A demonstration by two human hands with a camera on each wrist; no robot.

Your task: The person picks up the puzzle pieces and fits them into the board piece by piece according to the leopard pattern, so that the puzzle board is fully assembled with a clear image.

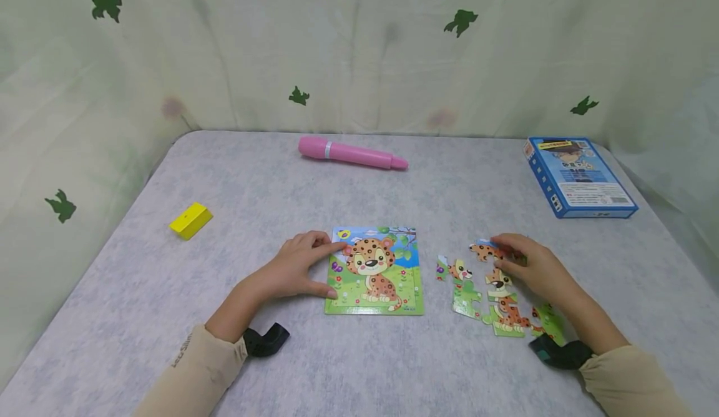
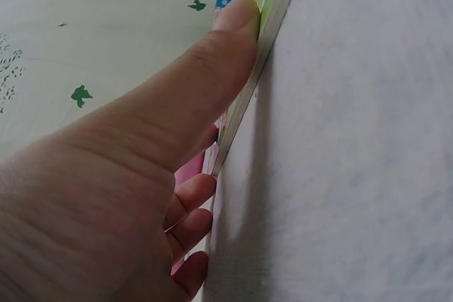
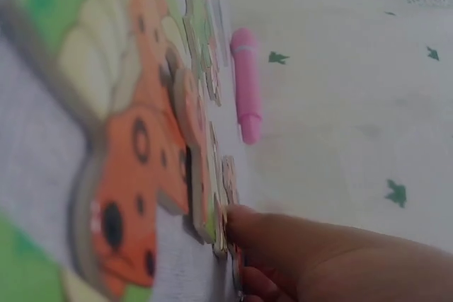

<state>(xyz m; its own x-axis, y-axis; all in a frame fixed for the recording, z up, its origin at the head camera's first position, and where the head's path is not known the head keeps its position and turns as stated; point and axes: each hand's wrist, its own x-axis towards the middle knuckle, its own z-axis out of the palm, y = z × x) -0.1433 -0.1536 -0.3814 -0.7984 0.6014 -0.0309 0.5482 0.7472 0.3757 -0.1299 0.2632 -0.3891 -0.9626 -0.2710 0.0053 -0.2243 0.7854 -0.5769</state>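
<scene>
A square picture puzzle board (image 1: 372, 279) with a cartoon leopard on grass lies on the table. My left hand (image 1: 294, 267) is at its left side, thumb and index finger spread and resting on the board; in the left wrist view the thumb (image 2: 205, 68) lies along its edge. To the right are several loose jigsaw pieces (image 1: 467, 299) with parts of a leopard. My right hand (image 1: 530, 267) is over the upper pieces, thumb and index finger pinching a spotted puzzle piece (image 1: 482, 250). The right wrist view shows the thumb (image 3: 283, 238) against pieces; the other fingers are partly hidden.
A pink pen-shaped toy (image 1: 359, 155) lies near the table's far edge. A blue box (image 1: 584, 180) sits at the back right. On the left lies a yellow block (image 1: 191, 220). A pale curtain (image 1: 359, 42) hangs behind the table.
</scene>
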